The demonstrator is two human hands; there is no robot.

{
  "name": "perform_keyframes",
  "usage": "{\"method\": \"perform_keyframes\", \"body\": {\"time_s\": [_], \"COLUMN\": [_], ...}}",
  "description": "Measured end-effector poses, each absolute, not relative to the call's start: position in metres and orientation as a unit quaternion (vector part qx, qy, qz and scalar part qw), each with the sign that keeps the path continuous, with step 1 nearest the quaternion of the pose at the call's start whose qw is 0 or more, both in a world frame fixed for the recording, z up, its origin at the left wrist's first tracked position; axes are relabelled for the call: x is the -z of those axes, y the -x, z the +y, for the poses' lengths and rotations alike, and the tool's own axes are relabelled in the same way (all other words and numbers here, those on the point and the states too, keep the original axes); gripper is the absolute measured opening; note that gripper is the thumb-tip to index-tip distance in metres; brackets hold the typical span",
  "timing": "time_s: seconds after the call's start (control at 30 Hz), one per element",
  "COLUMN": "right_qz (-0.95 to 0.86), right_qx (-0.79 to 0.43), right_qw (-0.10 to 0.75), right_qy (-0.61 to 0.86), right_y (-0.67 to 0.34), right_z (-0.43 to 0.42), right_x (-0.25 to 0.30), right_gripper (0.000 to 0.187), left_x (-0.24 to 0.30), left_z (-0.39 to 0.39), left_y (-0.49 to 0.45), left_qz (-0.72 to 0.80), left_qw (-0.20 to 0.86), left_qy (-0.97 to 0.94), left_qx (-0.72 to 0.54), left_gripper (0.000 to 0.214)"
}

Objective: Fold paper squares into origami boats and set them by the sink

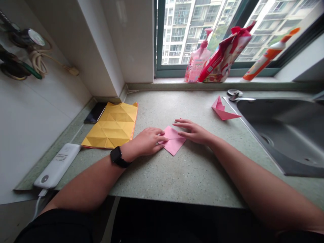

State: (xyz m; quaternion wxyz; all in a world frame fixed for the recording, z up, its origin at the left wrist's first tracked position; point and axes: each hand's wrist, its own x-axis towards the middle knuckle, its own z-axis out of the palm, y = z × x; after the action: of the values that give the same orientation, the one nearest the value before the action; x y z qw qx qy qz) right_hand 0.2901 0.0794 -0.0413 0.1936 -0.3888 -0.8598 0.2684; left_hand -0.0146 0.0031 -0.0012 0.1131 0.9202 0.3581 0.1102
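Note:
A small pink sheet of paper [173, 145], folded into a diamond with a seam across its middle, lies flat on the counter. My left hand [149, 141], with a black watch [116, 154] on its wrist, rests its fingertips on the paper's left corner. At the right corner, my right hand [193, 131] stretches its fingers out over the edge of the paper, slightly apart from one another. Neither hand grips the paper. A folded pink paper boat [222, 109] stands farther back on the right, near the sink.
Creased yellow paper [111, 125] lies on the left over a dark phone [95, 112]. A white power bank [58, 165] with a cable sits at the front left edge. The steel sink [263, 148] is at right. Bottles and a red bag [225, 55] line the windowsill.

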Motion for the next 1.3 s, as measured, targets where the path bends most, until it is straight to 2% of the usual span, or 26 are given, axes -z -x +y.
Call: {"method": "perform_keyframes", "body": {"time_s": [0.17, 0.4, 0.5, 0.63, 0.73, 0.87, 1.0, 1.17, 1.3], "right_qz": [-0.882, -0.883, -0.88, -0.878, -0.878, -0.878, -0.861, -0.8, -0.762], "right_qx": [-0.194, -0.19, -0.195, -0.199, -0.2, -0.207, -0.245, -0.318, -0.399], "right_qw": [0.161, 0.163, 0.168, 0.171, 0.173, 0.19, 0.244, 0.335, 0.332], "right_qy": [0.399, 0.398, 0.399, 0.4, 0.398, 0.388, 0.373, 0.382, 0.387], "right_y": [-0.276, -0.278, -0.277, -0.276, -0.277, -0.276, -0.275, -0.275, -0.276], "right_z": [0.074, 0.075, 0.075, 0.075, 0.074, 0.072, 0.067, 0.064, 0.063], "right_x": [0.05, 0.05, 0.049, 0.048, 0.047, 0.045, 0.039, 0.025, 0.016], "right_gripper": [0.045, 0.046, 0.044, 0.043, 0.042, 0.039, 0.026, 0.024, 0.022], "left_x": [-0.003, -0.016, -0.018, -0.02, -0.02, -0.012, -0.002, 0.002, 0.001], "left_z": [0.003, 0.009, 0.01, 0.011, 0.013, 0.013, 0.011, 0.011, 0.013], "left_y": [0.015, 0.031, 0.037, 0.039, 0.037, 0.029, 0.02, 0.017, 0.018], "left_qz": [0.377, 0.403, 0.396, 0.419, 0.437, 0.358, 0.275, 0.262, 0.265], "left_qw": [0.098, 0.082, 0.08, 0.039, 0.003, 0.054, 0.127, 0.17, 0.175], "left_qy": [-0.916, -0.911, -0.914, -0.906, -0.893, -0.916, -0.936, -0.934, -0.933], "left_qx": [-0.095, -0.039, -0.032, -0.046, -0.103, -0.171, -0.18, -0.175, -0.172], "left_gripper": [0.025, 0.021, 0.025, 0.032, 0.03, 0.02, 0.018, 0.019, 0.016]}}
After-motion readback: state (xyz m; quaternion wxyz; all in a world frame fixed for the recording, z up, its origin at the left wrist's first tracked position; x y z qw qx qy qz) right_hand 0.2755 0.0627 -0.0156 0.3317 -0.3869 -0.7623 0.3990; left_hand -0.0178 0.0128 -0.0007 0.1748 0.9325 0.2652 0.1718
